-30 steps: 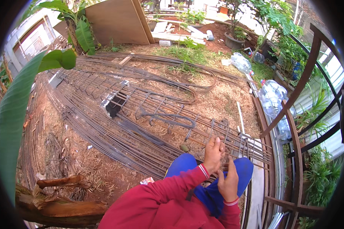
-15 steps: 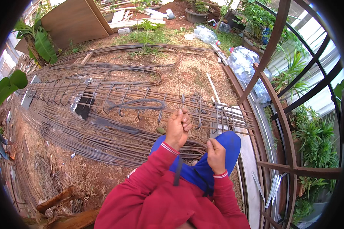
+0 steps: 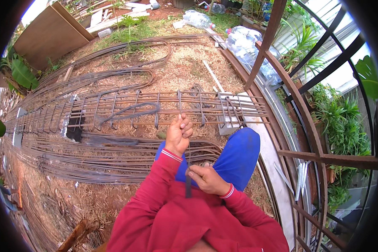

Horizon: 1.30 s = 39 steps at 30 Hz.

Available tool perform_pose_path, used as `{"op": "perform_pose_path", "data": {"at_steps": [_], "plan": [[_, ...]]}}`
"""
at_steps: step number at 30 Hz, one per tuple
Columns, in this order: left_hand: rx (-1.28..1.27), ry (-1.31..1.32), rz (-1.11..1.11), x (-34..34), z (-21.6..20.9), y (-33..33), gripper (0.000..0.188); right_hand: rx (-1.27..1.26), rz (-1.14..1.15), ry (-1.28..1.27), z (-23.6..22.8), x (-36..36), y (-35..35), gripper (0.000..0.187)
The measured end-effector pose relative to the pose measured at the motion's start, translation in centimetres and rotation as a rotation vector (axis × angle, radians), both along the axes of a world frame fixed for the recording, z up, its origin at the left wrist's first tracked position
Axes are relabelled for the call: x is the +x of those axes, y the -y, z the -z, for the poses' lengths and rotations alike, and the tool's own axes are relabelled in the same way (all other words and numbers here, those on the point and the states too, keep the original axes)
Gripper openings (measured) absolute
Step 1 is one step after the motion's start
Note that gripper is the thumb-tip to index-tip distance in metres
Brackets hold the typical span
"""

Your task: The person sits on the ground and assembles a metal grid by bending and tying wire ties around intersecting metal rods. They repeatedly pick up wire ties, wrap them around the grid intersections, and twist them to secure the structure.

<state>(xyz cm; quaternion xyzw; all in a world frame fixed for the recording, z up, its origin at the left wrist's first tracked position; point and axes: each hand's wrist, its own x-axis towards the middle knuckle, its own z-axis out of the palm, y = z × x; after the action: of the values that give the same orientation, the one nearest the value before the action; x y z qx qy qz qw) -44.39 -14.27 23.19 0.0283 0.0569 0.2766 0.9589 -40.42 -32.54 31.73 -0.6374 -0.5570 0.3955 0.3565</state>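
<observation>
Before me lies a long rebar cage (image 3: 147, 111), its straight bars ringed by square stirrups. My left hand (image 3: 179, 133) is closed at the cage's near side, just below one stirrup (image 3: 179, 100), and grips a thin wire (image 3: 189, 152). That wire runs down toward my right hand (image 3: 206, 179), which pinches it above my lap, fingers closed. Where the wire meets the cage is hidden by my left fingers. A bent bundle of dark tie wire (image 3: 132, 108) rests on the cage to the left.
Blocks (image 3: 229, 115) support the cage near its right end, with another (image 3: 17, 130) at the far left. Bent rebar bundles (image 3: 105, 161) lie on the near side. A brown metal frame (image 3: 319, 155) rises at right; clear plastic bottles (image 3: 243, 40) lie beyond.
My right hand has moved left and inward, from beside my right knee to below my left hand. The view has shifted; my left hand remains closed at the cage.
</observation>
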Motion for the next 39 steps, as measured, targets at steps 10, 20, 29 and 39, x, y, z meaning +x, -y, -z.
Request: {"op": "perform_pose_path", "data": {"at_steps": [10, 20, 29, 39], "plan": [[0.045, -0.231, -0.005, -0.4, 0.5, -1.6, 0.018, -0.257, 0.149, 0.172, 2.5, -0.3, 2.3, 0.016], [-0.009, -0.199, -0.053, -1.2, 1.9, -3.5, 0.019, -0.112, 0.629, 0.082, 2.0, 2.4, 3.8, 0.021], [-0.019, -0.311, -0.142, -1.6, 3.3, -7.1, 0.019, -0.239, 0.266, 0.169, 4.9, -0.7, 5.8, 0.020], [-0.019, -0.263, 0.049, -1.2, 1.3, -4.2, 0.016, 0.021, 0.975, 0.185, -1.6, 4.9, 4.5, 0.019]]}}
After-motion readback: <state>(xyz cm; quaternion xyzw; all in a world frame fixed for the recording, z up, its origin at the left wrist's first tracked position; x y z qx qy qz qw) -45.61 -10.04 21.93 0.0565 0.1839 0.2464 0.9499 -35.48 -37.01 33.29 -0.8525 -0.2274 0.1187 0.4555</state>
